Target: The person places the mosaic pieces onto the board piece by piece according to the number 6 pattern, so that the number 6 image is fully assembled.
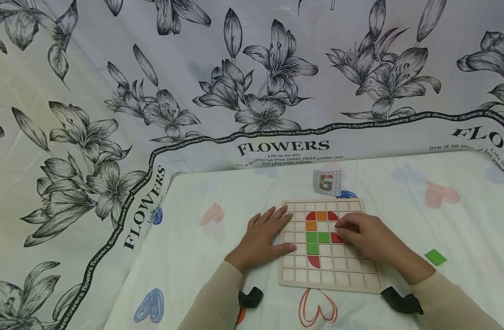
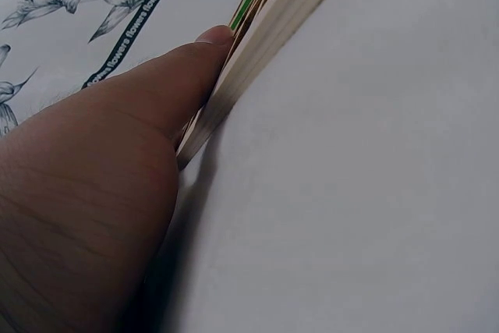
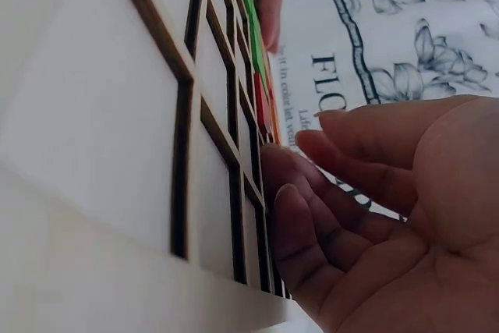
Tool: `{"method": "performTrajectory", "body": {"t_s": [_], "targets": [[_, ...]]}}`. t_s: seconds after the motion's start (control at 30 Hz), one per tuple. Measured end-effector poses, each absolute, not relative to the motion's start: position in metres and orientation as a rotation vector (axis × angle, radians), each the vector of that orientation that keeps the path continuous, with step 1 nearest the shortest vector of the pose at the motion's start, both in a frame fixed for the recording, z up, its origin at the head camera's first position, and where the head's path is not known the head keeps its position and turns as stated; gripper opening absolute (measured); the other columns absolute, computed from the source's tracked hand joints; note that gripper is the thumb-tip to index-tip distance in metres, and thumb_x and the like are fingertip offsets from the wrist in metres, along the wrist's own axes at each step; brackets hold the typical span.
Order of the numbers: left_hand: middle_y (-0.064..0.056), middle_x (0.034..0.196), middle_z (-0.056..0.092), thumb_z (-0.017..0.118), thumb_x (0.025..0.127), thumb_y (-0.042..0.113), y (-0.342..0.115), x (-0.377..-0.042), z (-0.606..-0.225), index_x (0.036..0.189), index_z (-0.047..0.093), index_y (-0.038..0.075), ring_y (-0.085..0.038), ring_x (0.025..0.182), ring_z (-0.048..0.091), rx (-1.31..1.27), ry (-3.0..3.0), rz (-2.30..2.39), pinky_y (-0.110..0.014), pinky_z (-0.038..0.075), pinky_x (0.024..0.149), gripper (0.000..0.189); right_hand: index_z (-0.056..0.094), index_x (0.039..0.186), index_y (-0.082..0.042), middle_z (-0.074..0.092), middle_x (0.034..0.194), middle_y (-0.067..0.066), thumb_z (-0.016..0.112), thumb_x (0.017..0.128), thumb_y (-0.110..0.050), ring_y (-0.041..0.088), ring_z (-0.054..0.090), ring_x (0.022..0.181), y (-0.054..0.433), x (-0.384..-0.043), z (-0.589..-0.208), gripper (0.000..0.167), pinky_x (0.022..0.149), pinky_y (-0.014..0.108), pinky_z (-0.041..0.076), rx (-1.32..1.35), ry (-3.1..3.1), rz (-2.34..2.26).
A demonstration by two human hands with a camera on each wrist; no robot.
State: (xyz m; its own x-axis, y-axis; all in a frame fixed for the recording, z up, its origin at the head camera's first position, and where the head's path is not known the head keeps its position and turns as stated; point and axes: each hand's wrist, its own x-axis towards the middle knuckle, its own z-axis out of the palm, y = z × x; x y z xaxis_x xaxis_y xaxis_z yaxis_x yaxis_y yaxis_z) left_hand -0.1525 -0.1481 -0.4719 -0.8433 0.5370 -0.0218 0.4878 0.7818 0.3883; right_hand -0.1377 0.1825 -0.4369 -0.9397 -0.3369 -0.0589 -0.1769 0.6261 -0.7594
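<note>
A wooden grid board [image 1: 355, 277] lies on the table with red, orange and green tiles in several cells. My left hand [image 1: 260, 238] rests along its left side, fingers spread and thumb on the rim; the left wrist view shows the thumb [image 2: 183, 76] against the board's edge. My right hand [image 1: 371, 238] is over the board's right part, fingers bent, just beside a red tile [image 1: 336, 238]. In the right wrist view, the right hand's lower fingers [image 3: 290, 216] touch the grid, and no tile shows between thumb and fingers.
Behind the board lies a small gridded picture card [image 1: 327, 182] with a coloured pattern. A loose green tile [image 1: 435, 257] is on the tablecloth, right of the board. A flower-printed sheet [image 1: 268, 91] hangs behind the table.
</note>
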Motion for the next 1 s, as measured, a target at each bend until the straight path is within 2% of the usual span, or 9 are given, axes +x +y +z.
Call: {"method": "performTrajectory", "body": {"t_s": [0.33, 0.53, 0.73, 1.0], "targets": [[0.017, 0.180, 0.011, 0.054, 0.101, 0.077, -0.148, -0.153, -0.473, 0.174, 0.030, 0.035, -0.013, 0.165, 0.003, 0.820, 2.846, 0.542, -0.058, 0.008, 0.128, 0.089, 0.080, 0.112, -0.015, 0.068, 0.098, -0.005, 0.073, 0.107, -0.022, 0.021, 0.057, 0.091, 0.183, -0.138, -0.433, 0.010, 0.077, 0.039, 0.050, -0.446, 2.613, -1.222], [0.017, 0.180, 0.011, 0.054, 0.101, 0.077, -0.148, -0.153, -0.473, 0.174, 0.030, 0.034, -0.014, 0.165, 0.003, 0.824, 2.845, 0.548, -0.058, 0.008, 0.128, 0.089, 0.076, 0.121, -0.012, 0.069, 0.095, -0.002, 0.069, 0.110, -0.028, 0.022, 0.061, 0.092, 0.187, -0.140, -0.430, 0.020, 0.080, 0.039, 0.052, -0.432, 2.527, -1.333], [0.018, 0.180, 0.011, 0.054, 0.101, 0.077, -0.149, -0.153, -0.472, 0.174, 0.031, 0.034, -0.014, 0.165, 0.004, 0.821, 2.839, 0.557, -0.058, 0.008, 0.128, 0.089, 0.069, 0.133, -0.001, 0.072, 0.110, 0.010, 0.060, 0.115, -0.029, 0.030, 0.067, 0.100, 0.196, -0.141, -0.425, 0.034, 0.079, 0.038, 0.058, -0.439, 2.306, -1.589], [0.017, 0.180, 0.011, 0.054, 0.101, 0.078, -0.148, -0.152, -0.470, 0.174, 0.030, 0.034, -0.015, 0.165, 0.003, 0.813, 2.835, 0.548, -0.058, 0.008, 0.128, 0.089, 0.062, 0.142, 0.005, 0.070, 0.125, 0.016, 0.039, 0.121, -0.030, 0.035, 0.069, 0.111, 0.200, -0.141, -0.421, 0.047, 0.089, 0.038, 0.060, -0.512, 2.229, -1.722]]}}
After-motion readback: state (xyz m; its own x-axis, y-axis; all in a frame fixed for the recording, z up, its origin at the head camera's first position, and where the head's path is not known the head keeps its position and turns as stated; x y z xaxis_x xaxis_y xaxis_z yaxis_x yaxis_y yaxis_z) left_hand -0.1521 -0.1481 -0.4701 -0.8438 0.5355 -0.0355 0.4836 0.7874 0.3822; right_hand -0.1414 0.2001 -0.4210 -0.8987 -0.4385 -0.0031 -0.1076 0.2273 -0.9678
